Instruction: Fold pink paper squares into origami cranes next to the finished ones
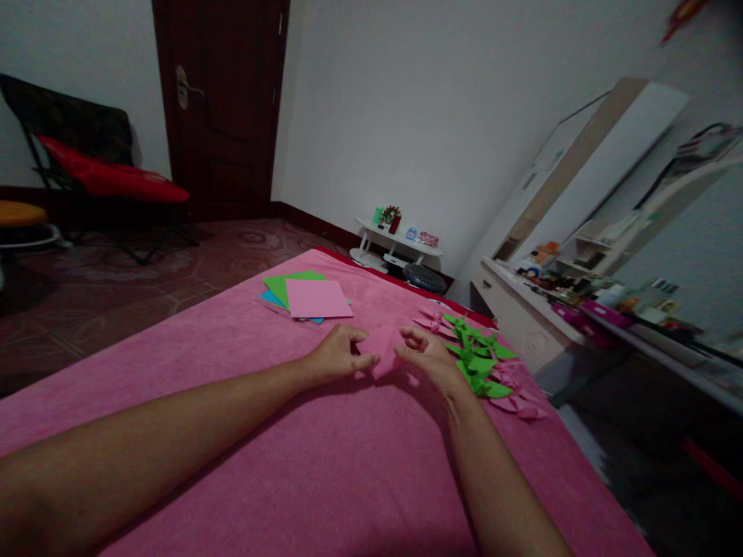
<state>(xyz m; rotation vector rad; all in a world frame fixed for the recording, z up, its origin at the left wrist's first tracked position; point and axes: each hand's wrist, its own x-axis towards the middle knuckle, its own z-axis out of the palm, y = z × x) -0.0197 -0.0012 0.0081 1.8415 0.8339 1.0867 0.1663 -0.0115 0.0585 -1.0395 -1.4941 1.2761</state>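
A pink folded sheet of origami paper, roughly diamond-shaped, is held up just over the pink bed cover. My left hand pinches its left corner between thumb and fingers. On the opposite side, my right hand grips the right edge the same way. Beyond my left hand lies a stack of square paper with a pink sheet on top and green sheets and blue ones fanned out below. Right of my right hand sit several folded paper cranes, green and pink.
A low white stand with small items is against the far wall, beside a dark round device. Along the right runs a cluttered dressing table. A folding chair with a red cushion stands near the brown door.
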